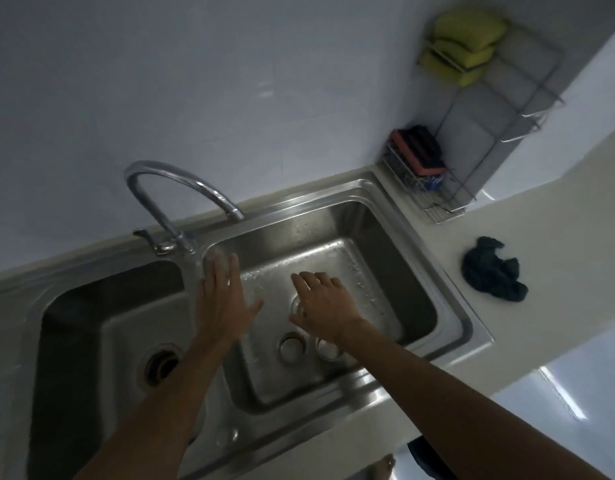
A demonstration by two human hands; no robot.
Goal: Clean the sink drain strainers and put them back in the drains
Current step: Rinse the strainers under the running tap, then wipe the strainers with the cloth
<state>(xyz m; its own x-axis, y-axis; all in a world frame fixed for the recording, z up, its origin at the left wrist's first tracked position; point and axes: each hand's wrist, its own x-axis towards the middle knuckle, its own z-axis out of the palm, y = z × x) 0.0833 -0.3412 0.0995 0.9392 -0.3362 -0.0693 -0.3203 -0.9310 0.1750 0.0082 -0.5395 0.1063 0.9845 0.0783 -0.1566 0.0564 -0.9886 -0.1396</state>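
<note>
A steel double sink [448,299] fills the view. Two round metal strainers lie side by side on the right basin's floor: one strainer [292,348] in full view, the other strainer [325,349] partly under my right wrist. My right hand [321,308] hovers with spread, relaxed fingers over the right basin's drain [295,303], which is mostly hidden. My left hand [223,299] is flat with straight fingers above the basin's left side, blurred, holding nothing. The left basin's drain [160,365] is a dark open hole.
A curved chrome tap [181,188] rises behind the divider, its spout over the right basin. A wire rack [472,150] in the back right corner holds yellow-green sponges [461,46] and a red and black scrubber [416,154]. A dark cloth [493,271] lies on the white counter.
</note>
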